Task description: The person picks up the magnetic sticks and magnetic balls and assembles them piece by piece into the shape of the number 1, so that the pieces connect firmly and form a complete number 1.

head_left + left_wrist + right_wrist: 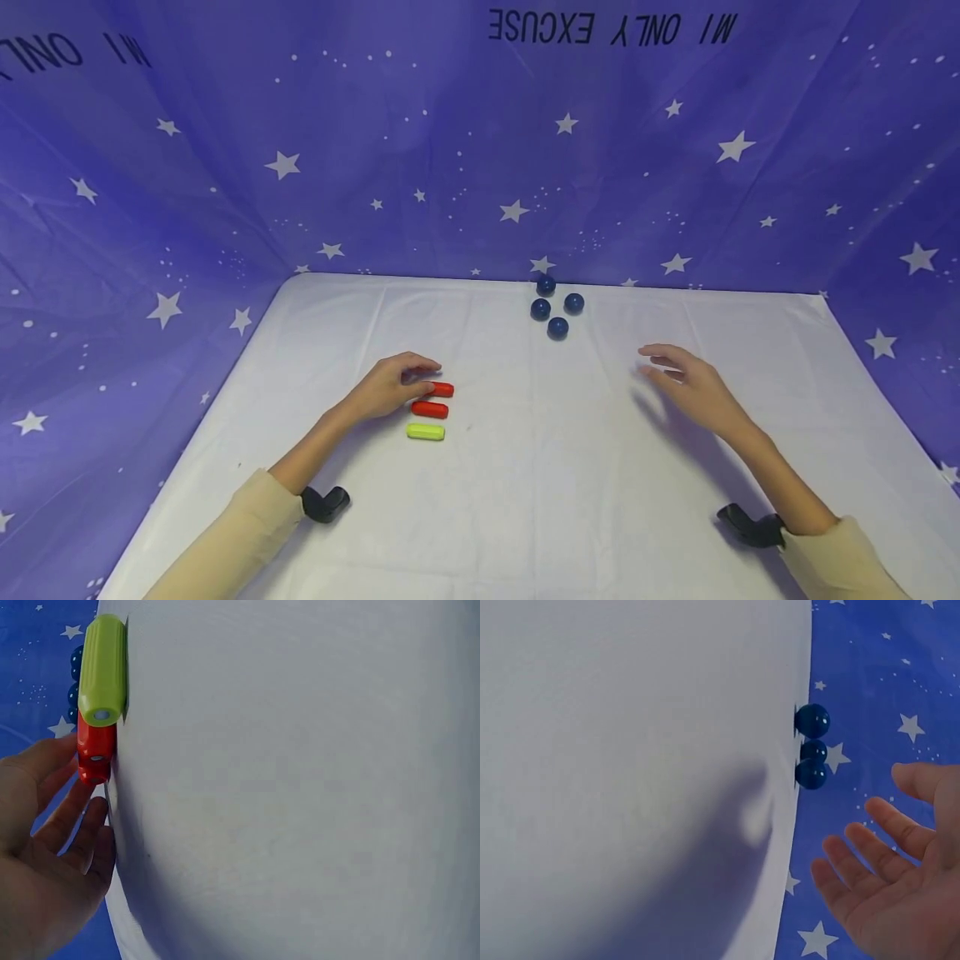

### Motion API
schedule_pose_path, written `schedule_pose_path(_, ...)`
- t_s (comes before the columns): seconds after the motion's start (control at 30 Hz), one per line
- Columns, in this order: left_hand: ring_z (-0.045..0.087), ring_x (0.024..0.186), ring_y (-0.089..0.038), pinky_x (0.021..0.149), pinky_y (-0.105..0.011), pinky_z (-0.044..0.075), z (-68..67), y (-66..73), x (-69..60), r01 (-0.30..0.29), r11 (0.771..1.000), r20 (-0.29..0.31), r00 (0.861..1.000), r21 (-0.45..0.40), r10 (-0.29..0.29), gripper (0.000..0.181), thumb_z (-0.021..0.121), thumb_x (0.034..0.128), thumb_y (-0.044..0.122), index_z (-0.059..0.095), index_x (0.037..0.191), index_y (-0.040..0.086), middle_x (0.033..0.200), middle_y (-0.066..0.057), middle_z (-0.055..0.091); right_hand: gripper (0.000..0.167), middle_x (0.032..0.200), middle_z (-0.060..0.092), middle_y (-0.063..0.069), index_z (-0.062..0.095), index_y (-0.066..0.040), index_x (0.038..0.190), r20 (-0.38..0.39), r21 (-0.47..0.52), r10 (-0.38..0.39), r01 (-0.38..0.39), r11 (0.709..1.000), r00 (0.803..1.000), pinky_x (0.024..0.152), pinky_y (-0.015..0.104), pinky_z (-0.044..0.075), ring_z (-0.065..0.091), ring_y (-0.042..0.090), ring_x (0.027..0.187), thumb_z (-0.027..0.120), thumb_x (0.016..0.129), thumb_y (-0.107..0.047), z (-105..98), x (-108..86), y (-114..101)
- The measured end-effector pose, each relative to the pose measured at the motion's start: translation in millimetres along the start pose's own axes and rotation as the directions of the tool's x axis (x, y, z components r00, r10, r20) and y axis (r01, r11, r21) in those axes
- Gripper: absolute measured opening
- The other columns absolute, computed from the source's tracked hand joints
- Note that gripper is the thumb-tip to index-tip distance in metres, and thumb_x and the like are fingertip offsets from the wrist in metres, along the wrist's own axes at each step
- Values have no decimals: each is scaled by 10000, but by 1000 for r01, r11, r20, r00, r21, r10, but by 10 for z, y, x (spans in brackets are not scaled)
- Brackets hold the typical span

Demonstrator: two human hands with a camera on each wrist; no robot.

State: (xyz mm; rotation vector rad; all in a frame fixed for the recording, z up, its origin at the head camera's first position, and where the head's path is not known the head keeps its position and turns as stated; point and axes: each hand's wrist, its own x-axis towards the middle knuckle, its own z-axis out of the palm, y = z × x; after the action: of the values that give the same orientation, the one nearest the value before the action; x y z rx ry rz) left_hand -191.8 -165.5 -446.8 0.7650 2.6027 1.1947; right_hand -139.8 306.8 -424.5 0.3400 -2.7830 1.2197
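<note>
My left hand [386, 385] is at the farther of two short red sticks, its thumb over the left end of that red stick [444, 390]. A gap shows between the index finger and the stick in the head view. Just nearer lies the second red stick [430, 410], and nearest is a yellow-green stick [425, 432] with ribbed sides, seen large in the left wrist view [103, 667]. Hovering over the right side of the table, my right hand [693, 387] has loosely spread fingers and holds nothing. Several glossy dark blue balls [557, 327] are clustered beyond it to the left.
The table [525, 500] has a white cloth cover. A purple-blue curtain [450, 125] with white stars stands along the back and both sides. Black wrist straps [324, 505] with camera mounts are worn on both arms, below beige sleeves [232, 533].
</note>
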Motion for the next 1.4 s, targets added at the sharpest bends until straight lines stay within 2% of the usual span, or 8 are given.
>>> schedule_pose_path(0.27, 587, 972, -213, 854, -382, 482, 22, -56, 36, -8, 1000, 39, 999, 10, 8, 256, 749, 887, 101, 745, 1140, 62, 1078, -28, 698, 353, 1281, 624, 206, 611, 31, 1286, 37, 80, 9, -12, 997, 999, 990, 452, 459, 573, 379, 1199, 629, 1004, -182, 101, 97, 20)
schedule_pose_path(0.4, 584, 953, -203, 835, -368, 478, 17, -64, 42, 1, 1000, 60, 998, 8, -1, 230, 742, 893, 111, 757, 1120, 73, 1057, -10, 699, 345, 1284, 614, 241, 599, 64, 1288, 67, 139, 17, -26, 990, 998, 978, 283, 476, 575, 412, 1196, 631, 994, -113, 158, 174, -2)
schedule_pose_path(0.5, 584, 947, -196, 828, -360, 479, 14, -63, 46, 13, 1000, 73, 997, 4, -13, 223, 738, 898, 116, 759, 1116, 79, 1055, -7, 699, 365, 1316, 592, 246, 582, 66, 1310, 85, 178, 53, -67, 982, 995, 954, 205, 450, 576, 414, 1199, 636, 988, -97, 202, 241, -25)
schedule_pose_path(0.63, 584, 948, -194, 824, -356, 481, 10, -61, 47, 23, 1000, 83, 996, -6, -22, 221, 732, 902, 117, 756, 1118, 76, 1061, -15, 698, 429, 1366, 559, 236, 545, 45, 1361, 101, 219, 120, -140, 966, 988, 969, 283, 451, 569, 391, 1216, 645, 988, -144, 264, 332, -63)
schedule_pose_path(0.8, 585, 951, -188, 822, -354, 480, 10, -88, 53, 33, 999, 86, 996, -22, -31, 223, 736, 906, 143, 757, 1120, 84, 1071, -14, 697, 463, 1387, 530, 261, 520, 55, 1373, 117, 242, 147, -171, 955, 982, 1007, 469, 446, 553, 411, 1229, 654, 982, -153, 386, 496, -93)
schedule_pose_path(0.9, 584, 955, -186, 824, -355, 478, 12, -109, 61, 38, 999, 89, 995, -37, -35, 224, 739, 907, 158, 757, 1120, 91, 1077, -11, 695, 479, 1399, 520, 259, 514, 51, 1383, 136, 250, 162, -192, 949, 977, 1046, 532, 404, 537, 416, 1248, 665, 973, -143, 461, 593, -105)
schedule_pose_path(1.1, 585, 965, -191, 835, -359, 480, 1, -105, 67, 35, 998, 103, 994, -52, -30, 225, 733, 914, 161, 754, 1127, 90, 1089, -19, 691, 542, 1461, 467, 235, 476, 39, 1429, 176, 240, 183, -223, 945, 967, 1085, 507, 368, 478, 414, 1309, 682, 958, -131, 586, 789, -124)
schedule_pose_path(1.4, 583, 982, -203, 855, -369, 470, -9, -87, 62, 40, 997, 108, 994, -64, -33, 223, 730, 916, 152, 753, 1128, 89, 1096, -25, 689, 580, 1486, 461, 187, 479, -13, 1447, 175, 200, 233, -266, 943, 957, 1091, 496, 366, 457, 381, 1337, 705, 939, -177, 739, 1031, -174)
